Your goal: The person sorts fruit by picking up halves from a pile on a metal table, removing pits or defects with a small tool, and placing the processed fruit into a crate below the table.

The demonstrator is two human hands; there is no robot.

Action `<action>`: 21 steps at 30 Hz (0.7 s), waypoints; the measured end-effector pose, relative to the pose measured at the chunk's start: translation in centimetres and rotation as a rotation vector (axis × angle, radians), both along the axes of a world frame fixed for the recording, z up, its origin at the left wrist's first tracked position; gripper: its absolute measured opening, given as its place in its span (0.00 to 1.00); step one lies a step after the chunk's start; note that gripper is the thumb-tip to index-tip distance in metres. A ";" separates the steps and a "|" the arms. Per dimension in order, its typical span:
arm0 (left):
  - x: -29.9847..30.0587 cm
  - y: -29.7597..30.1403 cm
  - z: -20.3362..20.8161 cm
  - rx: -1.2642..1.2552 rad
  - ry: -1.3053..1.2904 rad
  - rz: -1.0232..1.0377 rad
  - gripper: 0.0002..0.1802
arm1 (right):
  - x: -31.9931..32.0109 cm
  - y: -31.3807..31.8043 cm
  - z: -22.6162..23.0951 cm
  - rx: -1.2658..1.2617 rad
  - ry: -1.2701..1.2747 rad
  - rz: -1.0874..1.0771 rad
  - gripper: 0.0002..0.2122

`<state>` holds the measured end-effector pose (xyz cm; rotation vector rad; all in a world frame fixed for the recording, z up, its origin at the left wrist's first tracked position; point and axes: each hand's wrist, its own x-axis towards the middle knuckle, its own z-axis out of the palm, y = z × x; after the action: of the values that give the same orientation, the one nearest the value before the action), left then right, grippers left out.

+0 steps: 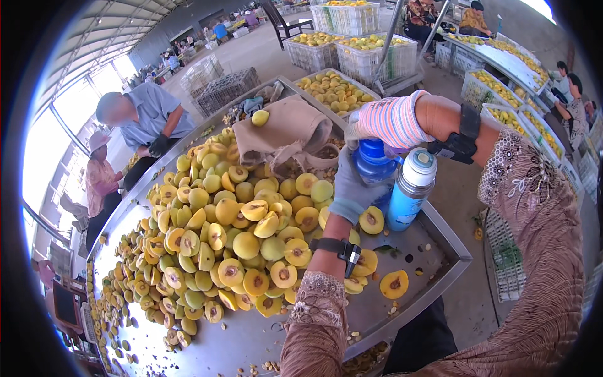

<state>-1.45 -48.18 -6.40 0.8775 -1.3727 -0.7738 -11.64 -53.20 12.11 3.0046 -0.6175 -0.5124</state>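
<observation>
- Metal table [372, 316] with a raised rim
- Heap of yellow-green fruit [250, 245], many halved
- Light-blue flask [409, 195] beside the fruit
- Lone fruit half [394, 284]
- Dark leaf [387, 251]

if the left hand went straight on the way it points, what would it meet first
Probably the gloved right hand, just past the left hand near the top of the blue bottle. They overlap in this view, so depth is unclear.

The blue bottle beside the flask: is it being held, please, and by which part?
The left hand holds the blue bottle around its side; the right hand is at its top, its exact grip hidden.
</observation>
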 end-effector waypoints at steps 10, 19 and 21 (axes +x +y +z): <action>-0.4 0.5 0.5 0.007 -0.071 0.088 0.50 | 0.5 -0.1 0.4 -0.038 0.108 -0.095 0.24; 0.0 0.4 -0.1 0.013 -0.127 0.151 0.50 | 1.0 0.6 0.6 -0.015 0.039 -0.192 0.21; -0.7 0.1 0.0 0.012 -0.106 0.114 0.50 | 0.4 0.9 1.4 -0.145 0.131 -0.107 0.21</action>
<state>-2.14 -48.11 -6.41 1.0090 -1.3994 -0.6562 -11.25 -52.33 13.51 2.7880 -0.7725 -0.6345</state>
